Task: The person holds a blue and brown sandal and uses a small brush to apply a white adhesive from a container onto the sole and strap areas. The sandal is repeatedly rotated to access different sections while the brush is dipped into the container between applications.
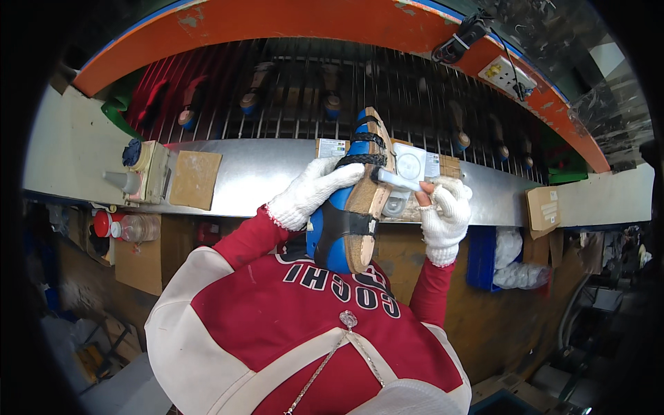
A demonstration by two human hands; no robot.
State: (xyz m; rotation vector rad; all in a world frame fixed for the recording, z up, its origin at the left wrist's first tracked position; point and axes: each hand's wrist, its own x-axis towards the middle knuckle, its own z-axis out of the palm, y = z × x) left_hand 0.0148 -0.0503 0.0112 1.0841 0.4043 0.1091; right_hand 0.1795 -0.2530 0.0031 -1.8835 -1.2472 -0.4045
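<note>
My left hand [311,190], in a white knit glove, is closed round a sandal [349,220] with dark straps, fitted on a blue shoe last [337,252]. The sandal is tilted with its pale sole edge turned to the right. In my right hand [446,213], gloved with bare fingertips showing, is a white-handled brush [399,180]. Its dark tip meets the sole edge near the middle of the sandal, or lies just beside it. Behind the brush sits a white container with a round recess [409,164]; a smaller round dish [395,205] is partly hidden below it.
Beyond the metal ledge [256,169], a rack of rods [290,124] carries several sandals on lasts under an orange frame [277,22]. At left are a cardboard square [196,180], a pot [144,162] and a clear jar [138,228]. A blue bin [482,259] stands lower right.
</note>
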